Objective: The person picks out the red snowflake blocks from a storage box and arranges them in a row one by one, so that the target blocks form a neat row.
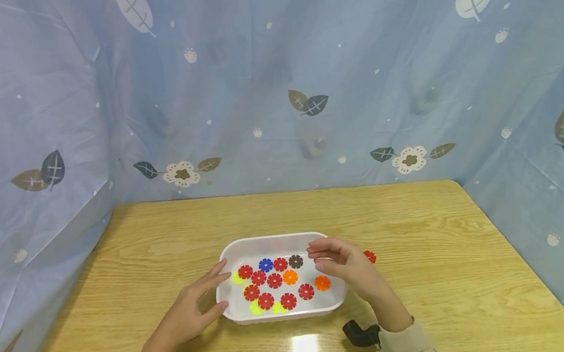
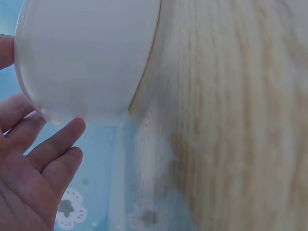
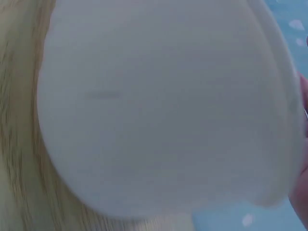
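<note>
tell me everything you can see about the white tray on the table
The white tray is a shallow rectangular tub with rounded corners and a rolled rim, plastic by its look. It sits flat on the wooden table, holding flower-shaped discs. The left hand flanks its left wall; the right hand curls over its right rim.

Discs [image 1: 275, 281] lie in the tray [image 1: 269, 240] on the table [image 1: 430, 227], one disc [image 1: 370, 257] right of it.

White tray [image 2: 86, 57] wall close up, left hand [image 2: 29, 168] fingers spread beside it, wooden table [image 2: 231, 120]
</note>
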Tool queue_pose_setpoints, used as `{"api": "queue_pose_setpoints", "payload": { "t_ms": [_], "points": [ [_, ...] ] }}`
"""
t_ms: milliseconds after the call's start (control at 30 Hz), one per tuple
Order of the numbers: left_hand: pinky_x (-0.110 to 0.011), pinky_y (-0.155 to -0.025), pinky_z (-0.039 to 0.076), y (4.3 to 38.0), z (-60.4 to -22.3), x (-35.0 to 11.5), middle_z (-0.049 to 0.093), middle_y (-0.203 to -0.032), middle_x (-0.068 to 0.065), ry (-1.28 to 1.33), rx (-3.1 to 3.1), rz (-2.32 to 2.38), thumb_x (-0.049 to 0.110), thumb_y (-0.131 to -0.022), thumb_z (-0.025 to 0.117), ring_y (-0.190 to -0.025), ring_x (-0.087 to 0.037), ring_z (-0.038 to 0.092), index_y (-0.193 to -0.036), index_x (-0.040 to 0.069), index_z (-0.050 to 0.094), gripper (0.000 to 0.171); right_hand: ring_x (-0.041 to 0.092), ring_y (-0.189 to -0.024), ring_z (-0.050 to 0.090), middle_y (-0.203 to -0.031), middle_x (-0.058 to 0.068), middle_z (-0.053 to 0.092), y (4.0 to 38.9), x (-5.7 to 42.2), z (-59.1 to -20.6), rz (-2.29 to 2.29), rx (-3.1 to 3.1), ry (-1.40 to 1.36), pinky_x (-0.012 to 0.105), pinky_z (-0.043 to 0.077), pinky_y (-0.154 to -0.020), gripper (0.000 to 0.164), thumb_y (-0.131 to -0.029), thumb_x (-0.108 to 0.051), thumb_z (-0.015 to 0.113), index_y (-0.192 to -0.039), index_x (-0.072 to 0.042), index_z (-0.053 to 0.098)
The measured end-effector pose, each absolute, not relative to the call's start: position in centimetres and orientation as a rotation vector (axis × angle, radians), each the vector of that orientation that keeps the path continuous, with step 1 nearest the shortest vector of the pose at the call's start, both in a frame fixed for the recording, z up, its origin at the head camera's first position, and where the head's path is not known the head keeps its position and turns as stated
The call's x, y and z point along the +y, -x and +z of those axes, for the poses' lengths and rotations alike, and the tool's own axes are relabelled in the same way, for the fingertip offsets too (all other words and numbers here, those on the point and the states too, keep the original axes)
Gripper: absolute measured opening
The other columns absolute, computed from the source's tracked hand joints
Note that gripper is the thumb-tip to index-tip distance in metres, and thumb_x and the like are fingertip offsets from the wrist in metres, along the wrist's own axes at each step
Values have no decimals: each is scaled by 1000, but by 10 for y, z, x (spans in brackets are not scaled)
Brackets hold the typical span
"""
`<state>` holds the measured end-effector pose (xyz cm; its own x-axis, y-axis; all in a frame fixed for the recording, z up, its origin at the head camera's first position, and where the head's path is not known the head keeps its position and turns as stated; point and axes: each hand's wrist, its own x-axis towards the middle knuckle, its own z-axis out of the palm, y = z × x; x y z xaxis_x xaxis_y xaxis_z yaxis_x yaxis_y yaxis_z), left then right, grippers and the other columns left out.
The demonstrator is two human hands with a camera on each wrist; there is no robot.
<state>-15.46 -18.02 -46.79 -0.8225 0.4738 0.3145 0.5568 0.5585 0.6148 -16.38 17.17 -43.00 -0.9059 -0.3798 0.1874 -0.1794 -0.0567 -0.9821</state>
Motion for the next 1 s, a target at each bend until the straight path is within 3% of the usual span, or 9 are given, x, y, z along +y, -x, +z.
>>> {"api": "queue_pose_setpoints", "payload": {
  "t_ms": [100,233,333,500,767,1000],
  "points": [
    [-35,-110,33,154,-467,-180,39,-149,-9,884,-2676,-1116,17,-84,70,-133,-33,41,-129,7,58,48,15,-107,62,-116,5,63,167,163,-430,-2047,2048,616,22,55,-88,42,-88,-4,64,-125,11,51],
    [-41,-108,34,153,-467,-180,39,-149,-9,881,-2680,-1120,17,-84,70,-133,-33,41,-129,7,58,47,39,-114,56,-121,27,56,173,154,-432,-1953,2079,605,21,54,-89,41,-89,-3,63,-125,10,51],
    [-42,-108,34,153,-466,-180,39,-150,-10,882,-2680,-1133,17,-85,70,-134,-33,40,-129,7,57,48,50,-116,50,-123,35,51,178,149,-435,-1888,2087,601,19,53,-89,39,-89,1,61,-125,11,51],
    [-39,-109,34,154,-466,-180,38,-150,-9,885,-2678,-1140,17,-85,70,-134,-33,40,-129,6,57,48,43,-113,55,-121,29,57,182,143,-439,-1691,2202,596,23,55,-88,36,-88,0,62,-122,8,54],
    [-48,-107,35,154,-465,-180,39,-150,-8,879,-2683,-1127,17,-84,70,-134,-32,41,-129,7,58,48,36,-102,61,-111,22,64,183,137,-441,-1410,2363,614,29,56,-84,32,-81,7,62,-113,7,60],
    [-51,-105,36,154,-465,-180,39,-150,-8,872,-2684,-1138,17,-84,70,-134,-33,41,-129,7,58,47,23,-92,62,-96,11,67,182,132,-443,-1119,2544,630,33,56,-81,28,-74,5,72,-101,1,66]
  ]
}}
